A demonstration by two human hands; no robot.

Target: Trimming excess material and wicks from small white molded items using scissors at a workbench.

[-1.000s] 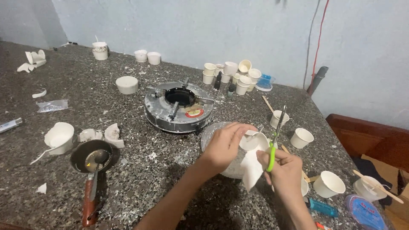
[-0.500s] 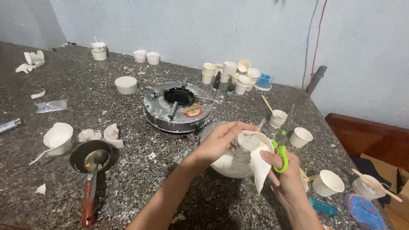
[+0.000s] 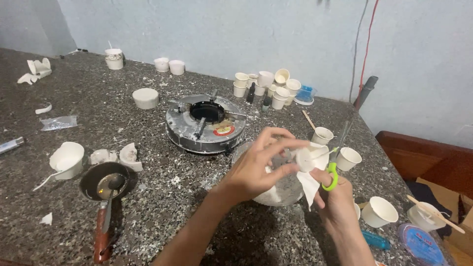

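Since half a second ago the left hand [image 3: 261,165] has lifted a bit and turned; fingers now spread around a small white paper cup [image 3: 308,158], gripping it by the side, cup mouth roughly toward camera. Earlier the cup sat lower and a longer paper flap hung down; now the torn paper flap [image 3: 310,187] is shorter in view, hanging below the cup. Right hand [image 3: 337,197] closed on green-handled scissors [image 3: 334,167], blades pointing up and right past the cup rim; a second ago the blades stood more upright. Cup is held in the air above a glass bowl [image 3: 276,194] on the speckled stone surface [image 3: 162,207], in front of the round metal burner [image 3: 207,123].

Hard to tell: whether the blades are touching the cup or just beside it; blades are blurred. Bowl mostly hidden by both hands, contents only show as white. Right wrist is cut off at the bottom edge. Small pan with red handle [image 3: 106,187] sits left, unchanged.
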